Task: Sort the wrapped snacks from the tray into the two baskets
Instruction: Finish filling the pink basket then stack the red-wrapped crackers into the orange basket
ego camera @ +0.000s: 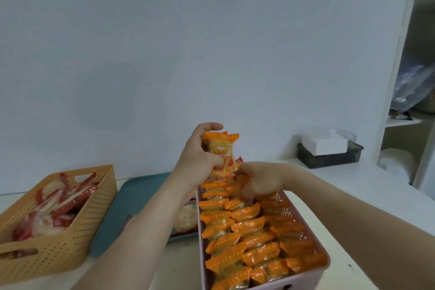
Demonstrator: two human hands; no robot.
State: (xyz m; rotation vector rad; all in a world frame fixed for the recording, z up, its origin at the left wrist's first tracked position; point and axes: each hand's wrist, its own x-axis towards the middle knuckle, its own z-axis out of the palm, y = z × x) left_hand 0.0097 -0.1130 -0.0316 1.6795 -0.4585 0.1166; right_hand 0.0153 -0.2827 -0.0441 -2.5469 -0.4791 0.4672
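Held snack (221, 153): a clear wrapper with orange crimped, saw-toothed ends and a yellow-and-red label over a pale filling. It stands upright, long axis vertical and one crimped end uppermost, above the far end of the lilac basket (306, 282). The left hand (200, 162) grips it, thumb and fingers curled round its middle. The right hand (261, 180) reaches down among the packs at the far end of that basket; it is blurred, and whether it holds anything cannot be told. The lilac basket, near right, is packed with rows of orange-wrapped snacks (247, 238) standing on edge. At left, the orange perforated basket (70, 242) holds loosely piled red-wrapped snacks (66, 205). Between the baskets lies a teal tray (131, 200) carrying one pale snack (187, 218). All rest on the white bench (353, 190). Far right: a black bin (329, 158) with a white box (322, 143), beside white shelves (404, 54).
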